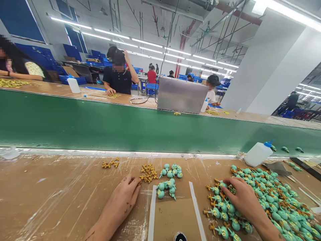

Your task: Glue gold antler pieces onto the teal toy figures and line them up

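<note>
My left hand (pixel 126 192) rests on the cardboard-covered bench with its fingers bent together. Its fingertips meet the edge of a small pile of brown cross-shaped pieces (pixel 149 172); whether one is pinched is hidden. Right of that pile are loose turquoise round heads with pale yellow faces (pixel 172 171), with more heads (pixel 165 188) nearer me. My right hand (pixel 239 194) reaches over the left side of a big heap of turquoise-and-brown toy figures (pixel 278 194). Thumb and index finger close around one turquoise toy figure (pixel 220 183) at the heap's edge.
Between the heads and me lies a cardboard sheet (pixel 175 217) edged with white tape strips. A white bottle with a blue cap (pixel 258 154) leans behind the heap. A green conveyor belt (pixel 125 129) runs across, with several co-workers beyond it. More brown pieces (pixel 110 163) lie left.
</note>
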Available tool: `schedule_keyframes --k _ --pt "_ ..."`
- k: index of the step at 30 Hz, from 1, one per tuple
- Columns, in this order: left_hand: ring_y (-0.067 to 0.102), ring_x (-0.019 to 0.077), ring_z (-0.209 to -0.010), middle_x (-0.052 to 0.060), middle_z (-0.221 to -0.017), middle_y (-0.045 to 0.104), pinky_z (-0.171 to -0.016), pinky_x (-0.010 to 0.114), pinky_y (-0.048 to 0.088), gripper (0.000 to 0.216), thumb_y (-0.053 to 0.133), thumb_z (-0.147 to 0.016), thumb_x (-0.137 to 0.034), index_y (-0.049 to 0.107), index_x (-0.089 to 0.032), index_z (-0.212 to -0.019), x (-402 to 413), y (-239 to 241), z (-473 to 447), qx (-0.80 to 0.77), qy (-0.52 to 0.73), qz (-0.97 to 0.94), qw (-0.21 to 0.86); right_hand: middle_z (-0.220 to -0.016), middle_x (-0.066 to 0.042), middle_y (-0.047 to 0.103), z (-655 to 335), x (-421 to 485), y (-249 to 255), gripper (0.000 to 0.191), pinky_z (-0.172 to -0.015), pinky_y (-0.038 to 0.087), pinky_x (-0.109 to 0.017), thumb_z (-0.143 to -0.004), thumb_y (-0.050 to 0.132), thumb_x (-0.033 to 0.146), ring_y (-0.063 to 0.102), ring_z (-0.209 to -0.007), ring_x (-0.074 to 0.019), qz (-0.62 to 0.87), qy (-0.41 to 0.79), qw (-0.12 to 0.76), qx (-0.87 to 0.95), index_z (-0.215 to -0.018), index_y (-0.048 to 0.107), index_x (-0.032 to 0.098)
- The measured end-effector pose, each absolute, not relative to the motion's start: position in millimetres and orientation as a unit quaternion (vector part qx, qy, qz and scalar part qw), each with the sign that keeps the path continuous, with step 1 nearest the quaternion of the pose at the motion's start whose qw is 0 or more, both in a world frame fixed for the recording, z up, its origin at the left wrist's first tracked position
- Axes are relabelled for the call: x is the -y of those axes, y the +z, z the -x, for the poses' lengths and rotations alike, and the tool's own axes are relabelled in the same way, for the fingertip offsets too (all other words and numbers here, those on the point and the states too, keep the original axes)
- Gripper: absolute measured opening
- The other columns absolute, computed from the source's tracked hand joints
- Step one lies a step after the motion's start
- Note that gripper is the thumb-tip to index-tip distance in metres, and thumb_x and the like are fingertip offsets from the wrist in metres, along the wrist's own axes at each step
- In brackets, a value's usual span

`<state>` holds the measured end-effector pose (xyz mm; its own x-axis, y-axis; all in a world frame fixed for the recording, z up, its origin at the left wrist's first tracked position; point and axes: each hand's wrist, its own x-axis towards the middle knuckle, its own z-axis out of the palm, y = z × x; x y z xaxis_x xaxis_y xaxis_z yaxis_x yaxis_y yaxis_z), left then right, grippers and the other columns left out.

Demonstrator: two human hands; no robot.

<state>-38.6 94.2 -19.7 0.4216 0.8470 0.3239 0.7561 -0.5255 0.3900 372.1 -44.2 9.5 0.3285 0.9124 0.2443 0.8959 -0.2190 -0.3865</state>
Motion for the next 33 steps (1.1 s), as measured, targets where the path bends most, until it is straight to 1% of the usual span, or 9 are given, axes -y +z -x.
schedule_keyframes --k 4,8,11,15,18,22,27,30,33 --pt "0.072 0.0247 -0.077 0.005 -0.087 0.071 -0.073 0.036 0.059 0.024 0.046 -0.093 -0.021 0.066 -0.024 -0.08 -90 -15 39 -0.468 0.25 -0.842 0.095 -0.093 -0.017 0.077 -363 33 25 0.041 -0.089 0.047 -0.06 -0.084 0.048 0.052 0.066 -0.099 -0.0438 0.77 0.025 0.226 0.596 -0.085 0.072 0.02" --pt "0.07 0.025 -0.075 0.005 -0.079 0.071 -0.072 0.036 0.057 0.031 0.041 -0.095 -0.02 0.065 -0.024 -0.074 -87 -17 39 -0.464 0.25 -0.844 0.097 -0.101 -0.013 0.076 -317 8 35 0.036 -0.088 0.052 -0.045 -0.094 0.043 0.042 0.069 -0.098 -0.0322 0.714 0.103 0.207 0.661 -0.098 0.07 0.018" --pt "0.069 0.0265 -0.075 0.008 -0.08 0.072 -0.072 0.038 0.057 0.034 0.039 -0.094 -0.021 0.068 -0.023 -0.076 -87 -21 41 -0.462 0.25 -0.844 0.111 -0.1 -0.008 0.075 -273 -19 31 0.022 -0.083 0.053 -0.036 -0.092 0.053 0.027 0.07 -0.095 -0.0267 0.688 0.127 0.193 0.688 -0.105 0.07 0.02" --pt "0.072 0.0281 -0.078 0.013 -0.087 0.076 -0.073 0.04 0.057 0.041 0.034 -0.09 -0.016 0.074 -0.021 -0.084 -88 -25 44 -0.474 0.257 -0.828 0.153 -0.107 -0.01 0.072 -236 -48 17 0.028 -0.083 0.051 -0.035 -0.081 0.06 0.006 0.07 -0.095 -0.028 0.683 0.124 0.167 0.7 -0.103 0.072 0.019" --pt "0.074 0.0287 -0.084 0.015 -0.092 0.078 -0.078 0.042 0.057 0.042 0.035 -0.085 -0.015 0.076 -0.021 -0.084 -86 -21 48 -0.484 0.279 -0.804 0.204 -0.102 -0.015 0.07 -232 -54 10 0.024 -0.084 0.051 -0.037 -0.079 0.059 0.001 0.07 -0.096 -0.032 0.691 0.123 0.153 0.695 -0.092 0.073 0.015" --pt "0.073 0.0286 -0.089 0.012 -0.092 0.08 -0.084 0.042 0.056 0.029 0.046 -0.081 -0.026 0.075 -0.021 -0.08 -78 -7 50 -0.506 0.321 -0.744 0.295 -0.1 -0.013 0.07 -243 -36 7 0.023 -0.087 0.053 -0.039 -0.084 0.055 0.005 0.069 -0.097 -0.0316 0.687 0.137 0.18 0.691 -0.097 0.071 0.015" --pt "0.073 0.0227 -0.066 0.007 -0.072 0.079 -0.065 0.033 0.059 0.032 0.056 -0.078 -0.041 0.076 -0.017 -0.085 -53 7 36 -0.529 0.345 -0.637 0.442 -0.09 -0.006 0.074 -259 14 -4 0.026 -0.068 0.059 -0.029 -0.088 0.058 0.029 0.071 -0.075 -0.023 0.656 0.234 0.31 0.648 -0.109 0.07 0.018" --pt "0.065 0.0161 -0.051 0.002 -0.056 0.071 -0.052 0.025 0.054 0.036 0.072 -0.071 -0.05 0.077 -0.016 -0.079 -26 4 20 -0.506 0.371 -0.529 0.571 -0.105 -0.008 0.078 -264 47 -14 0.024 -0.078 0.061 -0.028 -0.088 0.069 0.039 0.073 -0.092 -0.0258 0.6 0.323 0.427 0.594 -0.105 0.078 0.024" --pt "0.05 0.0076 -0.038 -0.003 -0.042 0.06 -0.041 0.017 0.041 0.049 0.09 -0.054 -0.061 0.077 -0.016 -0.069 2 0 7 -0.458 0.414 -0.385 0.686 -0.115 -0.007 0.078 -265 67 -19 0.027 -0.085 0.062 -0.027 -0.09 0.077 0.042 0.074 -0.1 -0.0251 0.571 0.398 0.464 0.547 -0.115 0.077 0.032"
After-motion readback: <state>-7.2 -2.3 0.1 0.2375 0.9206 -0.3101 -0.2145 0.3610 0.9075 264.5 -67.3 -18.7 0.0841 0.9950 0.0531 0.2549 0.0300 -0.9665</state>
